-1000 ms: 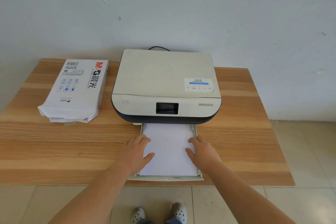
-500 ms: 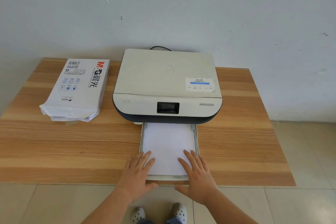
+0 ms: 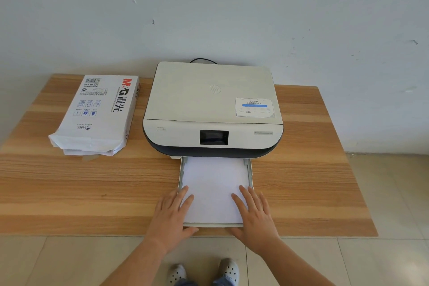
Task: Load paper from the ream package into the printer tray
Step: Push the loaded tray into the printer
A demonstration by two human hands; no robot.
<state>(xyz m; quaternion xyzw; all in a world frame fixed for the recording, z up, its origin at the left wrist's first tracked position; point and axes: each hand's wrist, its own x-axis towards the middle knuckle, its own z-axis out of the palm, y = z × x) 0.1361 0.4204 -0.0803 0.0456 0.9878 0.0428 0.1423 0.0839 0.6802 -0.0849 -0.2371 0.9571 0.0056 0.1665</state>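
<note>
The white printer [image 3: 213, 109] sits mid-table with its paper tray [image 3: 250, 170] pulled out toward me. A stack of white paper [image 3: 213, 186] lies flat in the tray. My left hand [image 3: 173, 213] rests flat on the tray's front left corner, fingers spread on the paper, thumb along the front edge. My right hand [image 3: 255, 213] mirrors it on the front right corner. Neither hand holds a sheet. The opened ream package [image 3: 97, 114] lies at the left of the table, its torn end facing me.
The wooden table [image 3: 301, 181] stands against a pale wall; its front edge runs just under the tray's front. A black cable [image 3: 203, 60] leaves the printer's back. Tiled floor and my shoes [image 3: 202, 271] show below.
Both hands have slid back from the middle of the paper to the tray's front corners, thumbs now at the front edge. The tray front looks marginally closer to the printer.
</note>
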